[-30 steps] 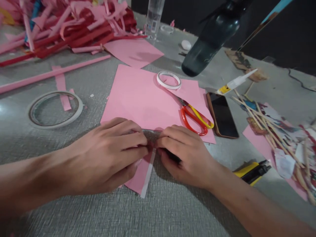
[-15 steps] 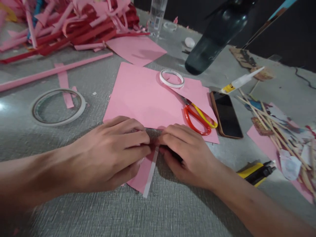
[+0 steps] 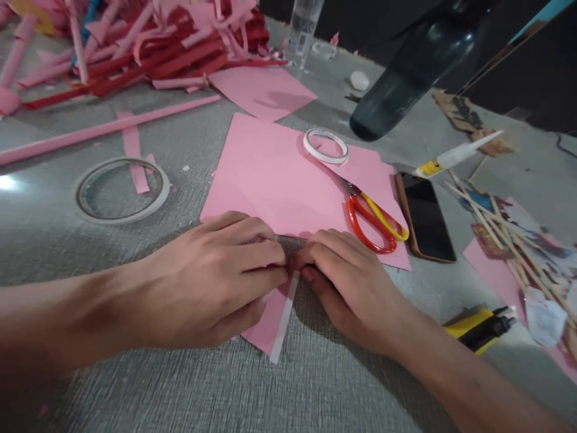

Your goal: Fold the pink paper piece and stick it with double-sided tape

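My left hand [image 3: 211, 282] and right hand [image 3: 349, 279] meet fingertip to fingertip, pinching a small pink paper piece [image 3: 270, 319] with a white tape-edged strip on the textured grey counter [image 3: 315, 385].

scissors [image 3: 374, 219] on paper sheet [image 3: 265, 174], phone [image 3: 426, 216] right

**Grey table, crowded with craft things**

The table [image 3: 315, 391] bears a pink sheet [image 3: 270, 174] at centre, a tape ring [image 3: 121, 190] at nine o'clock, paper strips [image 3: 135, 42] at eleven, a phone [image 3: 426, 216] and sticks [image 3: 509, 234] at three, a cutter [image 3: 480, 328] at four.
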A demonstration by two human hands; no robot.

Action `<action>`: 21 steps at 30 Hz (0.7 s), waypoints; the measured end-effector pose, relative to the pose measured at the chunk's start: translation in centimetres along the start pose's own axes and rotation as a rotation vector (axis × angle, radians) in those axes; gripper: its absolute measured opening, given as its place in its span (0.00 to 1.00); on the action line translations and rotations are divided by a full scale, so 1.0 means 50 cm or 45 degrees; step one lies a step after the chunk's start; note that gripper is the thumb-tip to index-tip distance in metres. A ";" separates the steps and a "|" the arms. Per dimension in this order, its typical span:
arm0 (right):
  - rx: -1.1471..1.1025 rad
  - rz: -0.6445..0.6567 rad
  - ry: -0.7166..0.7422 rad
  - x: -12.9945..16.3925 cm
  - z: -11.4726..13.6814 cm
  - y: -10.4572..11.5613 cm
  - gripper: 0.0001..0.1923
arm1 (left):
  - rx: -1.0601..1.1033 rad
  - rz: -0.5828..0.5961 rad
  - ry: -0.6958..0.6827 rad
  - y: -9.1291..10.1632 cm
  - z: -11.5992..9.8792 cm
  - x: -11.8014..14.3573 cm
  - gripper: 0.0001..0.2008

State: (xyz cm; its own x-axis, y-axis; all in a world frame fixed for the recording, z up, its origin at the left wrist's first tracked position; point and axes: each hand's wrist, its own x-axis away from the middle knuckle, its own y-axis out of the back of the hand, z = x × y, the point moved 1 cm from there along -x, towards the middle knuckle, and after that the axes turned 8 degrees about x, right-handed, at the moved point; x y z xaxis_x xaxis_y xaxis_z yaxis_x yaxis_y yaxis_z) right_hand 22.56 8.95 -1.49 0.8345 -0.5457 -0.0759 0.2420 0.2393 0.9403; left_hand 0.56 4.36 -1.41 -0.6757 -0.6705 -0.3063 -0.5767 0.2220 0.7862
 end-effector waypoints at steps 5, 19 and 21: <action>0.064 -0.002 0.006 0.001 0.001 -0.007 0.07 | -0.019 0.006 -0.007 -0.001 0.001 0.003 0.08; 0.001 -0.052 0.013 0.003 0.001 -0.003 0.07 | -0.034 0.010 -0.008 -0.002 0.000 0.001 0.10; 0.016 -0.053 0.011 0.004 -0.002 -0.007 0.09 | -0.030 0.014 -0.006 -0.002 0.000 0.001 0.10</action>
State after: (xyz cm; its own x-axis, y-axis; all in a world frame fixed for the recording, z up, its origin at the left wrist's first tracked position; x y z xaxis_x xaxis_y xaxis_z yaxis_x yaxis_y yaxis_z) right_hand 22.72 8.86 -1.85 0.8282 -0.5480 -0.1179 0.2704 0.2063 0.9404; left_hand 0.59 4.31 -1.53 -0.6839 -0.6649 -0.3003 -0.5584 0.2121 0.8020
